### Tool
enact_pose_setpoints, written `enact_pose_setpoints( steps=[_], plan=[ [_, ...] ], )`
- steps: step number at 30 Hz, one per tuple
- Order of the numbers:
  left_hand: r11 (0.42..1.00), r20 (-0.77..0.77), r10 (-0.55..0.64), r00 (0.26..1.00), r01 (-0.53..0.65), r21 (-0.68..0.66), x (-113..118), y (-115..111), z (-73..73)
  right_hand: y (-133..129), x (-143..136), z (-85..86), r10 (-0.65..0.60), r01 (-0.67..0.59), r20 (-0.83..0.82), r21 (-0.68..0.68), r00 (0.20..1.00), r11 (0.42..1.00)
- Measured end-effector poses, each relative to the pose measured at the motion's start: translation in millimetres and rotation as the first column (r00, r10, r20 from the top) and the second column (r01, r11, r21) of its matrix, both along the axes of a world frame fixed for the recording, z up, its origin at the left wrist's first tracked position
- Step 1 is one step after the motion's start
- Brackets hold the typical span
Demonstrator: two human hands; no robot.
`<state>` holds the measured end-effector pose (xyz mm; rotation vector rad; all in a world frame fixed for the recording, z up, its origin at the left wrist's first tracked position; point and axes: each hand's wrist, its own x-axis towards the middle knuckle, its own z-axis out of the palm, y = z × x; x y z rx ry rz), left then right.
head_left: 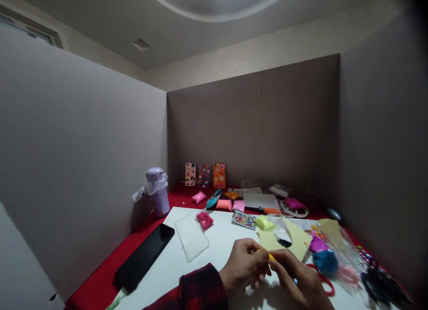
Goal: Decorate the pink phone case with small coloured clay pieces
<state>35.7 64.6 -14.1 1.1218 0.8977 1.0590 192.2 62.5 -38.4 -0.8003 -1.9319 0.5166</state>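
Note:
Over the white board, my left hand and my right hand meet fingertip to fingertip. Both are closed in a pinch on a small yellow piece of what looks like modelling clay. Most of that piece is hidden by the fingers. Just beyond the hands lies cut yellow paper, with a light yellow clay packet beside it. A clear phone case rests flat to the left, a red clay packet at its upper right corner. Red-handled scissors are partly hidden beside my right hand.
A black phone with a cable and a purple bottle are at left. Three decorated phone cases lean on the back panel. Several clay packets lie before them. Plastic bags and blue clay crowd the right.

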Motion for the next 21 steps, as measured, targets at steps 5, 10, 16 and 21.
enact_pose_setpoints(
  steps=[5, 10, 16, 21],
  plan=[
    [1.000, -0.012, -0.018, 1.000, 0.018, -0.021, -1.8, 2.1, -1.6, -2.0, 0.2, 1.8, 0.004, -0.005, -0.030, -0.046, 1.000, 0.999],
    [0.999, -0.010, 0.035, 0.999, -0.035, 0.006, -2.7, -1.1, 6.3, -0.1, 1.2, -3.5, 0.008, -0.006, 0.012, -0.126, 1.000, 0.992],
    [0.999, -0.018, -0.009, 1.000, 0.008, -0.033, -1.8, 0.2, -0.1, -1.2, 2.9, -0.7, 0.010, -0.012, -0.035, -0.047, 0.999, 0.999],
    [0.998, -0.039, -0.044, 0.998, 0.042, -0.041, -3.2, -0.2, 5.6, 0.2, 0.3, -3.5, 0.062, -0.065, -0.045, -0.078, 0.997, 0.995]
  ],
)
